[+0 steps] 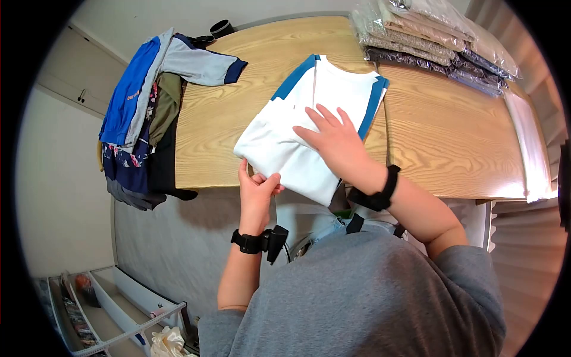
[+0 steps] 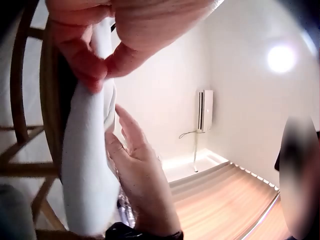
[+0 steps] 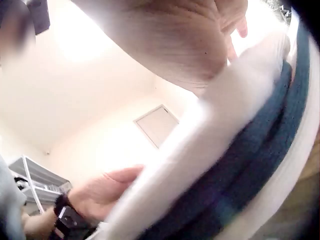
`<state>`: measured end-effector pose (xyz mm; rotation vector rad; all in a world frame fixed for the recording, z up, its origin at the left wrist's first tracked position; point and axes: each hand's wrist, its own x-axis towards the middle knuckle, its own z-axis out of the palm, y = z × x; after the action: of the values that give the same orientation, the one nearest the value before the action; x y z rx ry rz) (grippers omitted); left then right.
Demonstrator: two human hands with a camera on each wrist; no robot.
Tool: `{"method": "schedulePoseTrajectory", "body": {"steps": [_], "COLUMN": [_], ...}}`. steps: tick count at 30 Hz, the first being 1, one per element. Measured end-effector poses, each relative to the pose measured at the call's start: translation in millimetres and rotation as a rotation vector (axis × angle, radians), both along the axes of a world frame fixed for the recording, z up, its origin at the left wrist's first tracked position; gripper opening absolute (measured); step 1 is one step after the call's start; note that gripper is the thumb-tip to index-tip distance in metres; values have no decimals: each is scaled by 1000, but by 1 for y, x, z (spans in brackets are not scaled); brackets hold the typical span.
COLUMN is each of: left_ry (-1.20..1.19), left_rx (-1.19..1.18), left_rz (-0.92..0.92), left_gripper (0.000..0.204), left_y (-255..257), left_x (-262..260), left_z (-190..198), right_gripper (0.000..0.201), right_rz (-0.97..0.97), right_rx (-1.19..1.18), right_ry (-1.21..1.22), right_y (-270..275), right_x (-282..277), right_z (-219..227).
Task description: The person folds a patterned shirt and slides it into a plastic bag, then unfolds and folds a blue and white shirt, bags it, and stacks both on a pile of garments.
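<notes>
A folded white garment (image 1: pixel 285 140) with teal side bands lies at the table's front edge, its lower corner hanging over. The left hand (image 1: pixel 257 193) pinches its lower left edge between thumb and fingers; in the left wrist view that hand (image 2: pixel 115 45) grips the white fabric (image 2: pixel 87 165) from above. With fingers spread, the right hand (image 1: pixel 339 146) rests flat on the middle of the garment. The right wrist view has the right hand (image 3: pixel 175 42) over the white layer (image 3: pixel 200 135), with teal bands beneath.
Several garments, one of them blue (image 1: pixel 134 89), are draped over the table's left end. Plastic-wrapped folded items (image 1: pixel 428 41) are stacked at the back right. A black cup-like object (image 1: pixel 222 28) stands behind the table (image 1: pixel 220 137). Shelving (image 1: pixel 119 303) is at lower left.
</notes>
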<state>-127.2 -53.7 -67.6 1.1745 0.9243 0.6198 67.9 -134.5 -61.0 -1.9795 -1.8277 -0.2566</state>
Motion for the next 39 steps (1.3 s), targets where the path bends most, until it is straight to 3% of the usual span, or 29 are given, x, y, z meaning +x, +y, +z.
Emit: {"method": "schedulePoseTrajectory", "body": {"steps": [3,4,5,7,8,12,14,19,22,23,24,25,26,27,29,31,33,34,35,37,38,39], "left_ry": [-167,-157,-159,-153,-119,-136,-360,-460,-218,-216,52,322,388,387,329,412,151,-6,-17,-102,-147,-154], "left_rx": [-125,-130,-135,-348,-329,-472,-800,-892,-453,-450,187,825,978,977,888,826,1080,950,957,626,401,408], "left_rz": [51,109,110,-31,-79,-131,-89,-237,-453,-452,-520,-551,-474,-476,-267,-242,-332,-465,-466,-842,-840,-849], "left_gripper": [85,63,63,29,16,16,15,10,21,21,28,36,51,51,48,53,52,41,41,38,31,31], "left_y": [1,-4,-2,4,2,13,9,-5,-5,-7,-8,-8,2,12,30,40,54,64,73,81,81,81], "left_x": [0,4,3,1,2,0,-4,-24,-37,-41,-44,-45,-48,-47,-44,-37,-14,-5,-3,9,16,22], "left_z": [-5,1,2,6,9,-13,-4,12,9,9,10,10,-2,-9,-14,-8,-3,-10,-13,-2,2,10], "right_gripper": [52,59,66,75,76,75,74,71,70,68,68,65,62,62,55,49,45,45,44,42,42,42], "right_rz": [74,168,260,249,243,178,151,204,249,252,253,305,355,353,353,347,370,366,333,289,283,279], "right_rx": [-96,-184,-272,-330,-289,-137,-70,10,-116,-194,-189,-150,-112,-112,-112,-148,-230,-227,-255,-267,-278,-290], "right_ry": [96,138,181,162,161,154,165,271,349,394,395,563,732,732,976,1033,1135,1126,1166,1197,1247,1299], "right_y": [-38,-54,-67,-77,-80,-79,-77,-73,-72,-72,-72,-73,-76,-79,-84,-89,-93,-95,-95,-98,-101,-103], "right_x": [4,3,1,-1,-3,-9,-7,0,2,3,8,14,19,21,26,35,40,40,40,45,49,54], "right_z": [14,22,25,13,8,-4,-6,3,-1,-1,-1,-2,-3,-1,5,7,13,15,18,19,16,14]}}
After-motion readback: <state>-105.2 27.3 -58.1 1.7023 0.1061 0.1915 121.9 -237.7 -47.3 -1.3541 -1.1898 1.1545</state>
